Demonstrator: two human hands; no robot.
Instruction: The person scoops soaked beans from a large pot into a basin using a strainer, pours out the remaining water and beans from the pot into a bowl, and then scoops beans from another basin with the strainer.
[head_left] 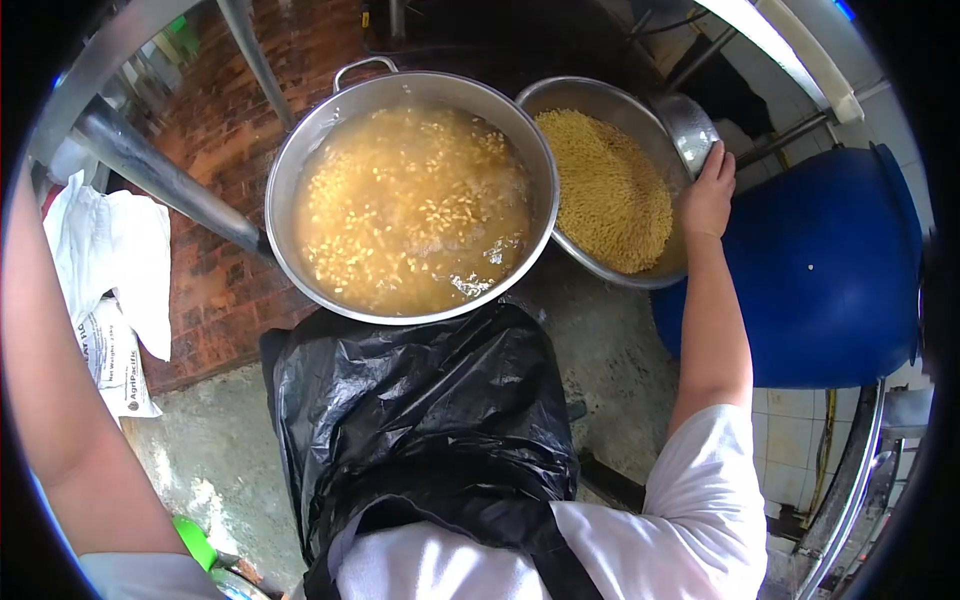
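Note:
My right hand (708, 196) is closed on the edge of a small metal bowl (688, 128), which is tilted over the far right rim of a steel basin (610, 92). Yellow beans or grains (605, 190), too small to name surely, fill much of that basin. Left of it, touching or nearly touching, stands a large steel pot (283, 215) with a loop handle at its back. Cloudy brownish water (420, 210) with pale beans floating in it fills the pot. Only my left forearm shows at the left edge; the left hand is out of view.
A big blue plastic barrel (800, 270) stands at the right. Metal table legs (165, 180) slant across the left, near white printed sacks (115, 270). A black plastic apron (420, 390) covers my front. Red brick flooring (215, 300) meets grey concrete (220, 430).

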